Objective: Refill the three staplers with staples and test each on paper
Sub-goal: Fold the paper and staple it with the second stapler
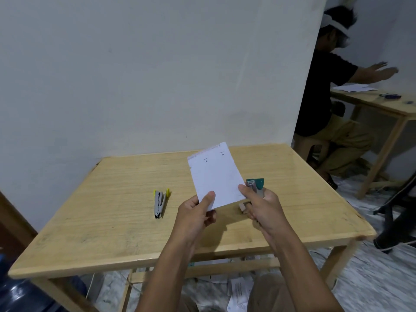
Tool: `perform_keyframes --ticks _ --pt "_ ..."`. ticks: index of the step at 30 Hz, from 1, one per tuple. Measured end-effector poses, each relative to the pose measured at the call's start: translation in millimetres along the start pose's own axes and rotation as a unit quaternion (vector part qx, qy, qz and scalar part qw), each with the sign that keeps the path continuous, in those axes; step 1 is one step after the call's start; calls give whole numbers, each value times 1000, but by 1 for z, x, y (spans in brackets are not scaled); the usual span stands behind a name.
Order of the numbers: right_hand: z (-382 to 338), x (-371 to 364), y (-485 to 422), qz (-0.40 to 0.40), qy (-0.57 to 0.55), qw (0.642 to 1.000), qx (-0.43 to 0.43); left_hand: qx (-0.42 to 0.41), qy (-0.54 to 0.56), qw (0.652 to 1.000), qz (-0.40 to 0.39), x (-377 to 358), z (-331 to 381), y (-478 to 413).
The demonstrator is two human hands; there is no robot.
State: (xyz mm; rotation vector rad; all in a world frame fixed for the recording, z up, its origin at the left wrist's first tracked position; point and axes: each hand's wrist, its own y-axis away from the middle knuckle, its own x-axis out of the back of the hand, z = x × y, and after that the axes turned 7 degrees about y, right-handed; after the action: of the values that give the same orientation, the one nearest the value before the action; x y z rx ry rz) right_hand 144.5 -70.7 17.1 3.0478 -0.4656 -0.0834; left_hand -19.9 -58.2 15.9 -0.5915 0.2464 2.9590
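Observation:
My left hand [197,210] pinches the lower left corner of a white sheet of paper [215,174], held up above the wooden table [112,210]. My right hand [262,207] grips a green stapler [255,185], its metal head at the paper's lower right edge, with my thumb on the sheet. A yellow-tipped grey stapler [160,202] lies on the table to the left, hinged open. A small tan box [242,207] sits on the table under my right hand, partly hidden.
A white wall stands behind the table. To the right, a seated person [326,97] in a black shirt works at a second wooden table [382,104]. Loose papers [238,291] litter the floor under my table. A blue water jug [20,293] stands at the lower left.

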Motion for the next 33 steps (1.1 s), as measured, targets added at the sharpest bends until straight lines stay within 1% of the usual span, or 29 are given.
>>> perform_keyframes --ticks 2,5,8,10,12,19,23,25,28,33 --pt "-3 4 -1 11 6 1000 10 2 -8 1000 13 -1 0 -1" --pt "-4 13 -3 25 24 999 20 -30 -59 997 25 -6 1 -5" --pt "-6 22 -5 76 65 995 30 -54 -106 993 28 -22 3 -22" --pt "-9 31 -7 113 73 991 30 -57 -137 988 34 -37 3 -42" --pt "-11 40 -11 124 77 989 20 -52 -168 984 33 -53 2 -67" --pt "-24 62 -45 112 110 988 -5 2 -247 968 49 -110 -20 -150" --pt "-29 72 -66 114 115 987 8 12 -318 945 75 -130 -29 -178" --pt "-32 76 -72 117 117 986 13 12 -342 936 76 -136 -33 -189" --pt "-35 82 -78 121 121 985 13 2 -392 918 56 -141 -37 -203" --pt "-34 87 -81 128 116 985 7 -14 -487 873 19 -144 -37 -216"
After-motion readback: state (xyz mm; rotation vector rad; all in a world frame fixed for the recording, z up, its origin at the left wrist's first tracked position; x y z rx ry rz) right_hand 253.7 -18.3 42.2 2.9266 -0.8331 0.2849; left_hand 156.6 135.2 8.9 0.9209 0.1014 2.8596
